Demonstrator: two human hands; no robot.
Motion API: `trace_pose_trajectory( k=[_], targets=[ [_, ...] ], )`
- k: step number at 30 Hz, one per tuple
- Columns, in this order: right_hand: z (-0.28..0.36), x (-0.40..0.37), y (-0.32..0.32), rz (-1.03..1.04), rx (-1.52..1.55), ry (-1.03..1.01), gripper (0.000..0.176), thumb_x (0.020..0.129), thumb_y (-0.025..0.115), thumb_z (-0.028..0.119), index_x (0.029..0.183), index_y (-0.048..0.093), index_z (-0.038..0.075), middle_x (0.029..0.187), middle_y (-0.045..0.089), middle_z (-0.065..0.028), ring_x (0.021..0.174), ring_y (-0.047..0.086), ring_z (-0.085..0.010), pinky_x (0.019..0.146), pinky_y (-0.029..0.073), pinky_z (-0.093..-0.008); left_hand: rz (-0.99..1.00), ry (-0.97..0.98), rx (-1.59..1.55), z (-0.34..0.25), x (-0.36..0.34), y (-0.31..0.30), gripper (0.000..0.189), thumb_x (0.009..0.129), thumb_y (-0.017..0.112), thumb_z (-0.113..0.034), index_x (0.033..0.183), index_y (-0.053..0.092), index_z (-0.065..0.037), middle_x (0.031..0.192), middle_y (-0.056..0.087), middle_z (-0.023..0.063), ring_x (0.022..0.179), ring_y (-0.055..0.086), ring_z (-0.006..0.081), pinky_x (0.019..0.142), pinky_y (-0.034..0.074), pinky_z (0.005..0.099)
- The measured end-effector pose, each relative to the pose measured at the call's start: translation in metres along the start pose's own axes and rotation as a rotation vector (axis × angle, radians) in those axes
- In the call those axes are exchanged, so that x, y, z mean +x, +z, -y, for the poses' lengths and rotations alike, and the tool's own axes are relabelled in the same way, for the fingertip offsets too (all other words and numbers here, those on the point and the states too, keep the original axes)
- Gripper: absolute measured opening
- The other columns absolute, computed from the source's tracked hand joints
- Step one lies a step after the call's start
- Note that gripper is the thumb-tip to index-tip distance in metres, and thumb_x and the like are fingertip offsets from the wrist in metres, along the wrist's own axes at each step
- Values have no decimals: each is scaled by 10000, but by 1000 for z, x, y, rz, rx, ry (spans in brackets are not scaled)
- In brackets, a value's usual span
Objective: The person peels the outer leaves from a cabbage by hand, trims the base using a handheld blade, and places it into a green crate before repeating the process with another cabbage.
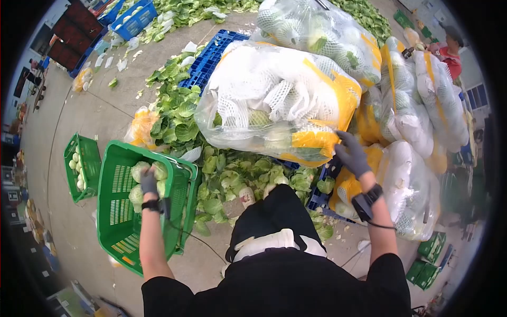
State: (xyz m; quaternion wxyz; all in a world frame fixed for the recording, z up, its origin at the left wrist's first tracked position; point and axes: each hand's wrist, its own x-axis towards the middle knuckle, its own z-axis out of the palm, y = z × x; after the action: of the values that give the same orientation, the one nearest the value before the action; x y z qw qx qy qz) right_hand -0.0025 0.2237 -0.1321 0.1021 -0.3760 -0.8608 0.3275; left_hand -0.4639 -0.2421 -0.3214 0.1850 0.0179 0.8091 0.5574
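Produce packing area, concrete floor (117,95), heaped cabbage leaves (182,113), green crates (117,198), bagged cabbages (311,31), blue pallets (208,61)

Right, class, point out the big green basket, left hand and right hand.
Big green basket (109,185): head view, inner side wall.
Left hand (149,184): head view, gloved back.
Right hand (354,157): head view, gloved back.

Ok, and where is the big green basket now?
In the head view, the big green basket is on the left side, with the left hand over it, between a smaller green basket and the cabbage leaves.

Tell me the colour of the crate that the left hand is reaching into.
The crate is green, as the head view shows.
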Motion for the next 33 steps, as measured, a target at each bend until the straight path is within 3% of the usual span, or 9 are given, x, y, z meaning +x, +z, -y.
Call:
trace_pose_trajectory(
  k=[7,11,15,19,20,26,27,30,33],
  targets=[
    [56,127,159,254,163,-169,302,849,443,138,1131,500,45,1123,517,-171,1030,504,-315,891,397,-353,741,485,55,-146,-51,296,208,823,502,-77,1015,581,-54,959,610,61,900,547,136,789,429,267],
    [50,186,192,864,-351,147,362,764,467,152,1091,525,8,1075,554,-207,1035,511,-326,874,402,-381,860,126,1013,-147,-41,370,316,836,449,-252,1039,571,-44,1109,558,161,1011,536,308,866,408,391],
    [5,202,224,473,-181,259,404,789,437,209,1128,478,-8,1096,521,-255,998,519,-375,863,401,-424,372,-149,682,-111,-10,371,539,820,451,-340,1236,393,-1,1258,435,196,1102,462,360,930,363,406],
    [-16,212,228,504,-56,460,359,883,350,254,1135,479,31,1201,453,-238,1115,427,-360,948,328,-398,471,-341,293,-104,6,387,555,830,451,-335,1275,344,-21,1303,373,207,1178,379,353,967,323,398],
    [-30,213,238,504,-158,212,367,891,329,241,1163,462,35,1226,442,-222,1145,411,-329,964,315,-385,809,16,759,-24,40,399,536,841,452,-307,1289,337,-37,1324,359,181,1204,347,341,970,317,382],
    [-112,190,306,543,-210,154,407,889,239,3,1286,323,12,1376,259,-136,1221,318,-199,992,284,-288,706,-109,346,-19,29,406,543,819,548,-250,1278,358,-31,1264,443,148,1137,429,308,936,346,329],
    [-95,191,288,545,-209,155,407,889,239,3,1286,323,12,1376,259,-136,1221,318,-199,992,284,-288,459,-449,51,-73,10,402,604,782,610,-264,1258,365,15,1224,467,159,1092,461,284,929,351,313],
    [-19,195,228,116,933,946,341,885,475,217,1154,483,7,1152,508,-105,1007,489,-152,837,411,-271,441,-407,-136,-124,-20,375,667,748,651,-307,1242,372,45,1205,476,164,1091,463,258,927,354,314],
    [22,187,172,270,1140,878,386,820,591,302,1089,540,29,1065,566,-66,911,552,-143,787,452,-263,790,-486,-455,-152,-39,355,706,753,647,-355,1262,357,38,1195,483,140,1099,456,216,928,353,311]
  ],
)
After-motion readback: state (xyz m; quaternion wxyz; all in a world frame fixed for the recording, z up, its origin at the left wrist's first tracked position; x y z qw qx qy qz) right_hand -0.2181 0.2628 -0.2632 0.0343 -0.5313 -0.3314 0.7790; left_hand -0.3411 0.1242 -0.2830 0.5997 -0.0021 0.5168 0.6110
